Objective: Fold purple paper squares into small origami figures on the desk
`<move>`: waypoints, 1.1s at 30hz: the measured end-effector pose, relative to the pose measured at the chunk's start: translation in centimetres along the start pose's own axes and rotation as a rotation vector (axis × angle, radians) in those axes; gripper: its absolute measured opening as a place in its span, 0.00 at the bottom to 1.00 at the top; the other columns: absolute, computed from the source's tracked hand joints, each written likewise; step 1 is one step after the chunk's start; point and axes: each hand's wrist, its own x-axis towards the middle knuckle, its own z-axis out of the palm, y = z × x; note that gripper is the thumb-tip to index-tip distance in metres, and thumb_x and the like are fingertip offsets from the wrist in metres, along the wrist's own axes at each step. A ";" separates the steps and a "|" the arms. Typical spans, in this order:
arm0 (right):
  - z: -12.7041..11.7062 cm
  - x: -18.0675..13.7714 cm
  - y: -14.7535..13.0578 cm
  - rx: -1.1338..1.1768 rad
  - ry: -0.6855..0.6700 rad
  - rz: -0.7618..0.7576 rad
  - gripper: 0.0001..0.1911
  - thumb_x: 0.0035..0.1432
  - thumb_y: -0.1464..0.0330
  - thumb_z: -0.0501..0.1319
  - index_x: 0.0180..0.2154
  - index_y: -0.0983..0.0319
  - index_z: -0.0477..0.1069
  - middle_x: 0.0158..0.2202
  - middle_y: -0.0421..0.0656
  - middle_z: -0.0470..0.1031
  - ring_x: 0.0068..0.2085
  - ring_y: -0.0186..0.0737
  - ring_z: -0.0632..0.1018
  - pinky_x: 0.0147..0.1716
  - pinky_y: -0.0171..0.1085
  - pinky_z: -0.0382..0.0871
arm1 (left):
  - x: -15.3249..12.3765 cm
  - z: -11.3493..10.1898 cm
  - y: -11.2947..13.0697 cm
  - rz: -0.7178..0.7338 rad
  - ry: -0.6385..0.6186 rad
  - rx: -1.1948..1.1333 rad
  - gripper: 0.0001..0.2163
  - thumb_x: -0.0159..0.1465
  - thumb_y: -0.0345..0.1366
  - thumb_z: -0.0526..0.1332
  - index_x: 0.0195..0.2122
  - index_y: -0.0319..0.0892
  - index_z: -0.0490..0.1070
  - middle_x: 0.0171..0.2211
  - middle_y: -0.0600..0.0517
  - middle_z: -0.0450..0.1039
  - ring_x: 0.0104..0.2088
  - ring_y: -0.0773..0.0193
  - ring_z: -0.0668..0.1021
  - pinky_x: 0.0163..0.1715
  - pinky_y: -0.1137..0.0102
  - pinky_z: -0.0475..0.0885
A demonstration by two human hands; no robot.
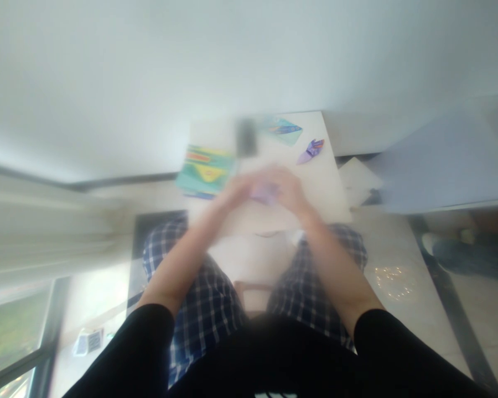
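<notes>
A small piece of purple paper (pixel 264 193) is between my two hands, low over the middle of the white table. My left hand (pixel 243 185) closes on its left side and my right hand (pixel 289 187) on its right. Both hands are smeared by motion, so single fingers and the paper's folds cannot be made out. Beyond my right hand lies a folded purple paper shape (pixel 312 150) with orange at one end. Farther back is a light-blue sheet (pixel 288 131) with a dark-blue pointed figure.
Green and yellow packets (pixel 207 171) overlap the left edge of the white table (pixel 326 193). A blurred dark object (pixel 246 137) stands near the back. The wall is close behind. To the right are a large pale panel (pixel 448 160) and another person's leg (pixel 473 254).
</notes>
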 end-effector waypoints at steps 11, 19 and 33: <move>0.6 -0.4 0.7 0.127 0.143 0.231 0.10 0.49 0.68 0.70 0.37 0.57 0.81 0.37 0.43 0.81 0.42 0.46 0.79 0.44 0.47 0.75 | -1.4 0.7 2.0 -0.117 -0.037 -0.087 0.14 0.57 0.32 0.69 0.44 0.34 0.79 0.46 0.42 0.80 0.57 0.44 0.76 0.62 0.51 0.65; 0.7 -0.3 0.9 0.261 0.140 0.270 0.12 0.52 0.59 0.69 0.34 0.61 0.79 0.36 0.45 0.78 0.41 0.43 0.79 0.45 0.44 0.75 | -1.7 1.1 2.5 -0.119 0.002 0.010 0.09 0.59 0.31 0.67 0.41 0.36 0.79 0.43 0.44 0.81 0.60 0.42 0.73 0.59 0.52 0.67; 0.4 0.1 0.3 0.353 0.018 0.396 0.31 0.56 0.57 0.65 0.60 0.57 0.66 0.47 0.44 0.81 0.49 0.44 0.81 0.55 0.44 0.75 | -2.1 1.6 3.0 -0.141 -0.071 -0.102 0.17 0.58 0.42 0.71 0.46 0.38 0.79 0.45 0.43 0.80 0.59 0.42 0.74 0.59 0.51 0.69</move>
